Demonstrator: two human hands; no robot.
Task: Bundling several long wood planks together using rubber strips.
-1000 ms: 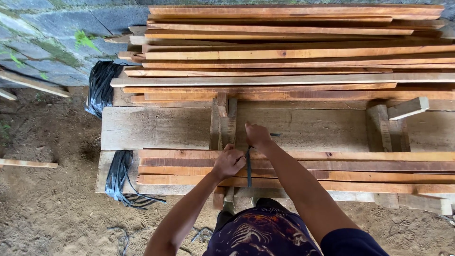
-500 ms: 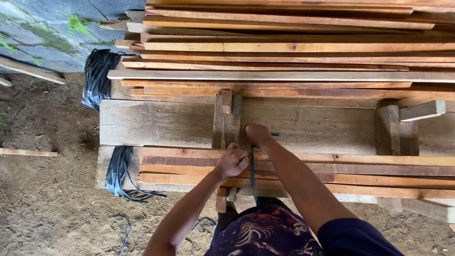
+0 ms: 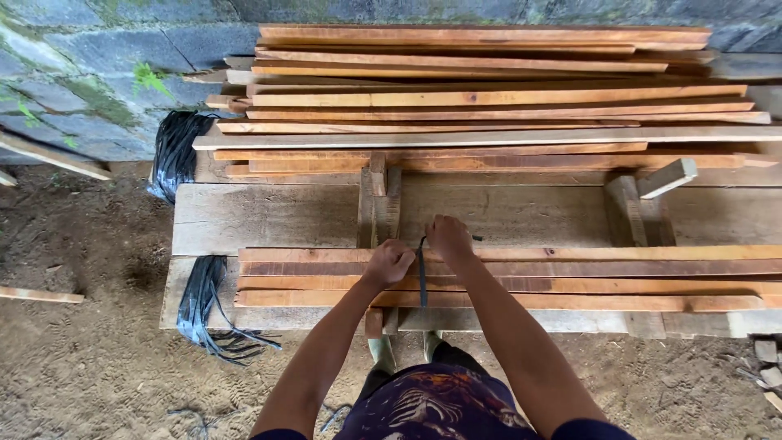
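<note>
Thin dark strap (image 3: 422, 281) – taut across stacked wooden slats (image 3: 570, 277) – pinched by left hand (image 3: 389, 262) and right hand (image 3: 449, 238).

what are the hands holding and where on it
Both hands grip a dark strap wrapped over the wooden slats: right hand at its upper end, left hand beside it.

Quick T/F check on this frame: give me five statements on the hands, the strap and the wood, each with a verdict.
1. Both hands are on the near bundle of wooden slats. True.
2. A dark strap runs across those slats between the left hand and right hand. True.
3. The right hand holds a hammer. False: no tool in it; it is at the strap's far end.
4. A black strap bundle hangs off the workbench's left end. True.
5. The ground is tiled. False: bare dirt.
</note>
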